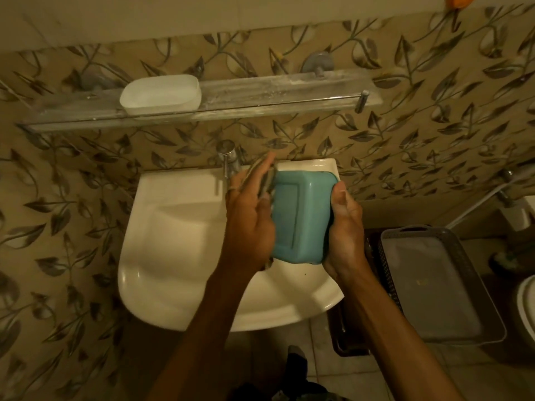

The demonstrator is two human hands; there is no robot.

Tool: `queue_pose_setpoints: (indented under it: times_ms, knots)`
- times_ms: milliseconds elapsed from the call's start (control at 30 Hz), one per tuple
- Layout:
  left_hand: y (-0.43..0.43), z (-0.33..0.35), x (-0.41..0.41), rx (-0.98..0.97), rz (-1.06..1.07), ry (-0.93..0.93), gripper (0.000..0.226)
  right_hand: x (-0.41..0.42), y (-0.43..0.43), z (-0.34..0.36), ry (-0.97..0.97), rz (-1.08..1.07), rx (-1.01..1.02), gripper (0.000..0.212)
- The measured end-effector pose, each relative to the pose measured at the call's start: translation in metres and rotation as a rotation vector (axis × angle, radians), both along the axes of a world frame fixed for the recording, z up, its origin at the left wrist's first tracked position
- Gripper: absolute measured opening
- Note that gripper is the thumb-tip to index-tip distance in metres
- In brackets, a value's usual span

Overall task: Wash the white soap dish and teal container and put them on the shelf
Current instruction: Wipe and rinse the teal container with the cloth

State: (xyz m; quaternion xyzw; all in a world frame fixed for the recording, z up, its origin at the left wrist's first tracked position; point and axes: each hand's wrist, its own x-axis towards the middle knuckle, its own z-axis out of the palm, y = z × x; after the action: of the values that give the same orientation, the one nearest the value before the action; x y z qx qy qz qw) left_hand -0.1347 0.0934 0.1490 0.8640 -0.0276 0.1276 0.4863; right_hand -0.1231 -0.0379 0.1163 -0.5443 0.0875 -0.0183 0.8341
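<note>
Above the sink [173, 241], right hand [344, 227]: grips the right edge of the teal container [301, 215] — container turned bottom-up.
left hand [249, 215]: holds a grey scrub pad [267, 180] against the container's left side.
white soap dish [160, 94]: on the shelf [260, 94] — left part.

A teal container [301, 215] shows against a cream-white sink [173, 235], a white soap dish [160, 94], beige wall tiles [434, 117] patterned with grey-brown leaves, and a grey basket [434, 287].
</note>
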Motion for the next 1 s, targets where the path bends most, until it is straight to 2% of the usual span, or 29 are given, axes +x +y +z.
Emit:
queue_pose_setpoints:
  times_ms: [100,200,300,400,500,667,800,867,933,1000]
  knots:
    - [-0.002,-0.015,-0.02,-0.148,-0.04,0.057,0.048,0.01,-0.007,0.006,-0.02,-0.062,0.008,0.033]
    - [-0.023,-0.029,-0.056,-0.041,-0.004,0.0,0.047,0.018,-0.01,0.008,-0.008,-0.12,-0.065,0.032]
    - [-0.044,-0.027,-0.068,0.045,0.067,-0.079,0.062,0.016,-0.007,0.004,-0.006,-0.131,-0.121,0.033]
    - [-0.051,-0.015,-0.054,0.223,0.08,-0.21,0.051,0.009,-0.001,0.0,-0.035,-0.086,-0.112,0.036]
    - [-0.046,0.003,-0.03,0.238,0.048,-0.217,0.046,0.001,0.005,-0.002,-0.009,-0.041,-0.073,0.037]
    - [-0.014,0.009,0.018,0.108,0.007,-0.022,0.05,-0.009,0.006,-0.002,0.02,-0.008,-0.038,0.037]
    - [0.021,-0.007,0.036,-0.251,0.077,0.259,0.047,-0.011,-0.004,-0.001,0.086,-0.013,0.071,0.058]
    - [0.034,-0.013,0.025,-0.355,0.116,0.279,0.046,-0.007,-0.008,0.002,0.086,-0.045,0.083,0.061]
    - [0.041,-0.015,0.011,-0.396,0.144,0.246,0.047,-0.005,-0.011,0.002,0.076,-0.058,0.086,0.056]
    - [0.041,-0.014,0.001,-0.415,0.175,0.232,0.047,-0.004,-0.012,0.001,0.053,-0.073,-0.016,0.037]
